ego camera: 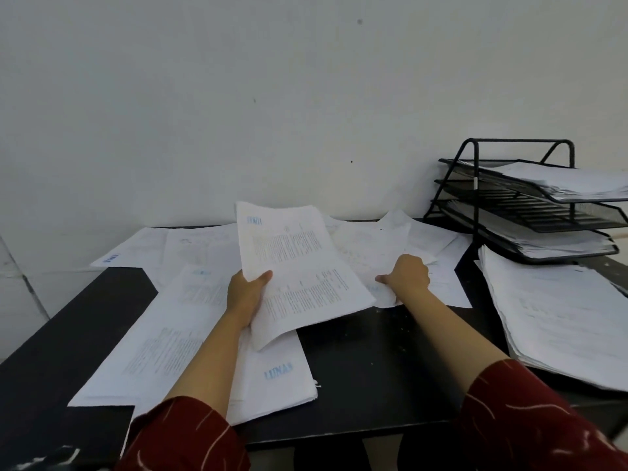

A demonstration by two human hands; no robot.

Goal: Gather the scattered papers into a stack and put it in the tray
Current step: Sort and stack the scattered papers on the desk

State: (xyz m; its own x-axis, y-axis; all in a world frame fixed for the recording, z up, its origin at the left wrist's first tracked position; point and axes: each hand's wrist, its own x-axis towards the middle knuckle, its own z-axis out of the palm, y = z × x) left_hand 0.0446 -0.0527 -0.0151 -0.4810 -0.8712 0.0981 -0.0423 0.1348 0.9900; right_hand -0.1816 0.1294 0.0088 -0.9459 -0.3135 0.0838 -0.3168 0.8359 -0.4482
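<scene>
My left hand grips a bundle of printed papers by its near left edge, lifted and tilted above the black table. To its right, my right hand pinches the edge of a loose sheet that lies on the table. More white papers lie scattered across the left and back of the table. A black wire three-tier tray stands at the back right, with papers in its top and bottom tiers.
A thick pile of papers lies at the right edge, in front of the tray. A stamped stack sits below my left forearm. A white wall rises right behind the table. Bare black tabletop shows between my arms.
</scene>
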